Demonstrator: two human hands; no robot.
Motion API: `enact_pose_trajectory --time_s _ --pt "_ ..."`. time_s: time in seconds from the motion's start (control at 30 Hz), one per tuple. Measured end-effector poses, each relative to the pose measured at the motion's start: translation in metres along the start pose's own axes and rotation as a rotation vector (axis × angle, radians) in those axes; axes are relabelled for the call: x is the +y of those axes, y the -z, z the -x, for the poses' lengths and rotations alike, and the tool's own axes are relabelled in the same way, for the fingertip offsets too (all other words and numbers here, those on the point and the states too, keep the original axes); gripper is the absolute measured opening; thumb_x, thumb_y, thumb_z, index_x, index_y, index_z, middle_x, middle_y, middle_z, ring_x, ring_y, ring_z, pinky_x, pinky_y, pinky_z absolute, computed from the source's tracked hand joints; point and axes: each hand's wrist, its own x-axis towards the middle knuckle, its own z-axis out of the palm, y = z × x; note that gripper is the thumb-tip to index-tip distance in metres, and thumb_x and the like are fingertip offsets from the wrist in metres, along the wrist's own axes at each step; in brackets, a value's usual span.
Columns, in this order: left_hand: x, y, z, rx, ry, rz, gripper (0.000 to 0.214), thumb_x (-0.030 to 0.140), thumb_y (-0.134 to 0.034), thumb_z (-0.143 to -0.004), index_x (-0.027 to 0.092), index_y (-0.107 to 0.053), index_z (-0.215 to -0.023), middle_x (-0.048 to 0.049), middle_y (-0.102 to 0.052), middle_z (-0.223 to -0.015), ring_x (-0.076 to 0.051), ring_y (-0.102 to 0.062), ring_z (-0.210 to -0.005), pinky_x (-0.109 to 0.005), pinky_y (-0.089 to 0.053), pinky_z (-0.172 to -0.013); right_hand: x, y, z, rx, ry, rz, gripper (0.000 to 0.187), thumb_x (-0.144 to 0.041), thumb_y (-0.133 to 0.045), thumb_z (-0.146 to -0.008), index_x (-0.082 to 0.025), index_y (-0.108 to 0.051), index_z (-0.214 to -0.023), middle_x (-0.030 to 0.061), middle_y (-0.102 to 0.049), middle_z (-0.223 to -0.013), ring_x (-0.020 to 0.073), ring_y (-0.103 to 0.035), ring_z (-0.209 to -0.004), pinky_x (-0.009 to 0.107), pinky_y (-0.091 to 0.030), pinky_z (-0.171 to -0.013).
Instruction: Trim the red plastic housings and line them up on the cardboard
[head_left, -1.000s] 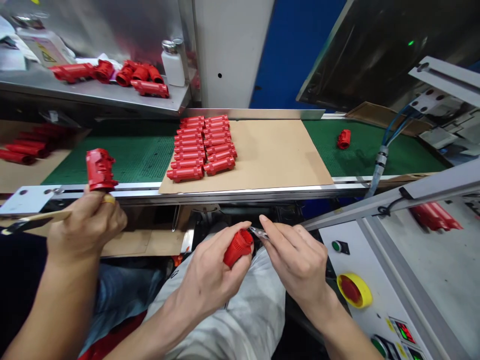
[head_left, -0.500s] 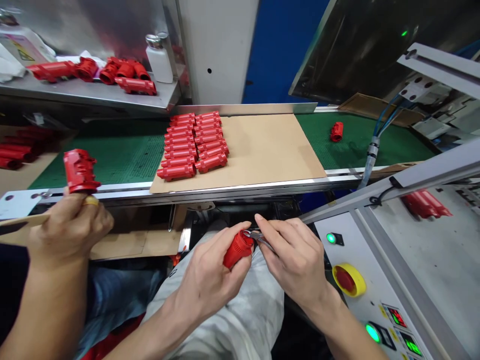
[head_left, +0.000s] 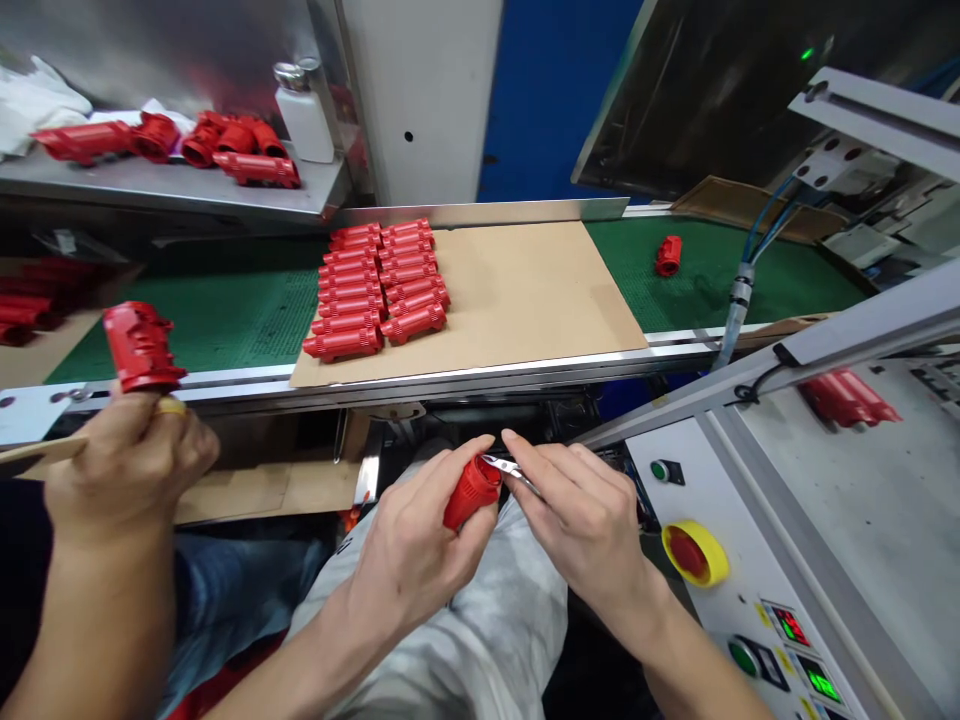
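Observation:
My left hand (head_left: 424, 530) is wrapped round a red plastic housing (head_left: 472, 492), its open round end tilted up toward the right. In my right hand (head_left: 581, 510) is a small pair of metal nippers (head_left: 516, 470), mostly hidden by the fingers. The tips of the nippers touch the rim of the housing's open end. Both hands are above my lap, in front of the conveyor. Two columns of similar red housings (head_left: 343, 342) lie side by side on a cardboard sheet (head_left: 532, 290) beyond them.
At left a co-worker's hand (head_left: 142, 450) holds another red housing (head_left: 141, 345) upright. One red part (head_left: 668, 256) lies on the green belt (head_left: 720, 280). A control panel with a yellow-ringed emergency stop (head_left: 694, 553) stands at right. White bottle (head_left: 306, 115) and red parts occupy the steel shelf (head_left: 180, 185).
The nippers' tips have shifted slightly at the housing's rim. The green button lights on the panel have gone dark. The view has moved a little; both hands keep their holds.

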Motion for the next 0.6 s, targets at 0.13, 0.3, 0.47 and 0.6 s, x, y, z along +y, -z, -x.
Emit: enact_pose_trajectory --time_s 0.13,0.3,0.47,0.6 --pt "0.000 -0.001 -0.002 0.010 -0.013 0.023 0.051 0.010 -0.064 -0.091 0.017 -0.064 -0.142 -0.0077 -0.080 -0.122 -0.018 -0.077 -0.101 -0.027 -0.062 -0.091 0.003 -0.003 0.001 0.020 -0.029 -0.103 0.043 -0.014 -0.072 -0.100 -0.018 -0.068 -0.143 0.0037 -0.082 -0.105 0.0178 -0.072 -0.085 0.035 -0.058 -0.081" --pt "0.002 -0.003 -0.003 0.012 -0.021 0.038 0.050 0.008 -0.064 -0.090 0.018 -0.065 -0.140 -0.0071 -0.080 -0.120 -0.018 -0.077 -0.099 -0.027 -0.062 -0.091 0.006 -0.007 0.001 0.025 -0.089 -0.214 0.039 -0.015 -0.072 -0.101 -0.020 -0.070 -0.140 0.0024 -0.082 -0.106 0.0167 -0.073 -0.086 0.033 -0.058 -0.081" --pt "0.003 -0.004 -0.004 -0.006 -0.027 0.040 0.050 0.008 -0.063 -0.091 0.020 -0.064 -0.140 -0.0068 -0.080 -0.123 -0.020 -0.077 -0.103 -0.031 -0.062 -0.094 0.010 -0.008 0.004 0.018 -0.129 -0.289 0.040 -0.016 -0.073 -0.100 -0.021 -0.071 -0.140 0.0025 -0.082 -0.105 0.0163 -0.074 -0.087 0.033 -0.059 -0.081" --pt "0.005 -0.002 -0.004 -0.026 -0.024 0.053 0.051 0.008 -0.062 -0.091 0.020 -0.063 -0.141 -0.0064 -0.079 -0.121 -0.019 -0.076 -0.099 -0.030 -0.061 -0.090 0.011 -0.006 0.005 0.025 -0.118 -0.321 0.039 -0.014 -0.071 -0.101 -0.021 -0.070 -0.139 0.0042 -0.082 -0.107 0.0172 -0.074 -0.089 0.035 -0.059 -0.082"
